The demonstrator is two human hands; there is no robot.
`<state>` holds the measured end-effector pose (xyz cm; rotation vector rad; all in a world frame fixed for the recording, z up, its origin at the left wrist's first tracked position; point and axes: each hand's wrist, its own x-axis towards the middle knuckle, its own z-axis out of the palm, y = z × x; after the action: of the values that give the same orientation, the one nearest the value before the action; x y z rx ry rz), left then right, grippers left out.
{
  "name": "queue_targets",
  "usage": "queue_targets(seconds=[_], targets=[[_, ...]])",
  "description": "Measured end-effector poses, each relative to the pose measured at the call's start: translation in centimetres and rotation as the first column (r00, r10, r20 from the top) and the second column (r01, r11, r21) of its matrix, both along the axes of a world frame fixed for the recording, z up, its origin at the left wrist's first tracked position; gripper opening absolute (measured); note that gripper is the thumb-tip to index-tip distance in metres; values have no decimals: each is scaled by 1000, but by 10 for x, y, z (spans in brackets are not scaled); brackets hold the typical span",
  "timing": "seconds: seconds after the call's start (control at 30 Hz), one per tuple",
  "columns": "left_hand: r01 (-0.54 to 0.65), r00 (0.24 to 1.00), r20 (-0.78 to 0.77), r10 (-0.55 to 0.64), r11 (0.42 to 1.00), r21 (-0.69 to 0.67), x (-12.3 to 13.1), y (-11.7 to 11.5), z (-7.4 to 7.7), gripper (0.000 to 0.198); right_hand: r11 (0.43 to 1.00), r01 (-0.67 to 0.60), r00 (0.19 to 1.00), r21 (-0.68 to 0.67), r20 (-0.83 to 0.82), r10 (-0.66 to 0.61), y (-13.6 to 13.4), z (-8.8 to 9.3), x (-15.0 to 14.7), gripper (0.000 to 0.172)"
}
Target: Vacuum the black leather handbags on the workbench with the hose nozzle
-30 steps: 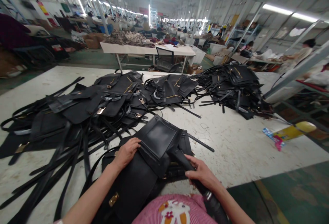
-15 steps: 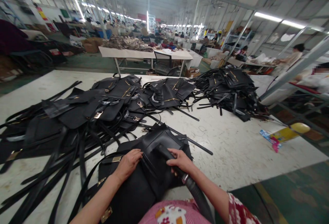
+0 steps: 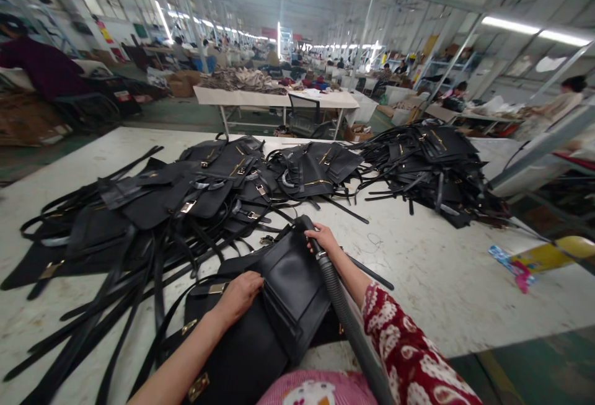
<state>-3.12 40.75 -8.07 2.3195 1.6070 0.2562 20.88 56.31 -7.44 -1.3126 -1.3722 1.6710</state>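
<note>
A black leather bag (image 3: 283,287) lies on the white table's near edge, right in front of me. My left hand (image 3: 242,296) presses down on the bag's left part, fingers curled over its edge. My right hand (image 3: 321,239) is closed round the black nozzle of a grey ribbed hose (image 3: 346,324), at the bag's far upper corner. The hose runs back along my right forearm toward my body. A gold clasp (image 3: 199,386) shows on the dark leather near my lap.
Heaps of black bags and straps (image 3: 186,197) cover the left and middle of the white table (image 3: 432,281); another heap (image 3: 434,163) sits at the far right. A yellow and blue packet (image 3: 534,259) lies near the right edge. Other workers and tables fill the hall behind.
My right hand has slid the hose nozzle forward, from the bag's near side across it to its far corner. My left hand has stayed on the bag.
</note>
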Motion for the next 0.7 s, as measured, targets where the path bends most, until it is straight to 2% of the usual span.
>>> queue_targets(seconds=[0.1, 0.17, 0.27, 0.37, 0.53, 0.7], targets=[[-10, 998, -61, 6, 997, -71, -3, 10, 16, 21, 997, 52, 999, 50, -18, -51, 2, 20, 13, 35], [-22, 996, -86, 11, 992, -127, -9, 22, 23, 14, 996, 54, 998, 67, -31, -52, -7, 36, 28, 46], [-49, 993, -114, 23, 972, -231, -17, 41, 25, 5, 998, 7, 999, 68, -46, -3, -35, 56, 49, 58], [-65, 992, -124, 27, 946, -317, -18, 58, 19, 5, 998, -49, 997, 45, -59, 52, -74, 64, 64, 63], [-70, 992, -122, 28, 932, -356, -16, 68, 9, 7, 995, -92, 993, -24, -76, 90, -135, 47, 75, 67], [-57, 996, -80, 39, 969, -241, -20, 49, 16, 10, 984, -144, 985, -107, -111, 132, -177, 14, 84, 67]])
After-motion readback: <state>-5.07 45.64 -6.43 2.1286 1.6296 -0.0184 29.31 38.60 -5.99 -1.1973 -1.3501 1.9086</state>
